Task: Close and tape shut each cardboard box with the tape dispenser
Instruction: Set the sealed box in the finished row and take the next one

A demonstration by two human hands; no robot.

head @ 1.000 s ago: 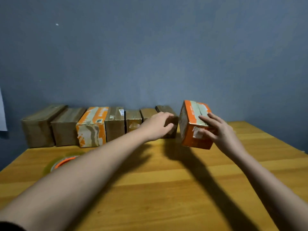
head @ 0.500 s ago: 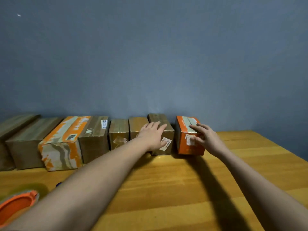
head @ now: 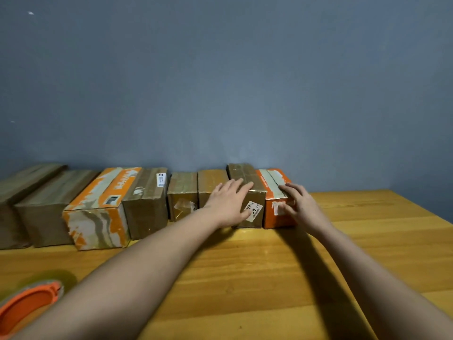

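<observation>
At the far edge of the table, fingers first:
Right fingers (head: 291, 192): spread and lightly bent over the near top edge of the small orange cardboard box (head: 273, 185); thumb on its front face.
Right hand (head: 302, 206): holds that box at the right end of the row.
Left fingers (head: 241, 186): straight, slightly apart, lying flat on the top of the brown cardboard box with a white label (head: 255, 209).
Left hand (head: 229, 203): rests on it, thumb against its front.
Two boxes: touching side by side, flaps closed.
Row of other cardboard boxes (head: 144, 204): stretches left along the blue-grey wall (head: 220, 82).
Orange tape dispenser (head: 24, 307): near left corner of the wooden table (head: 269, 278), well apart from both hands.
</observation>
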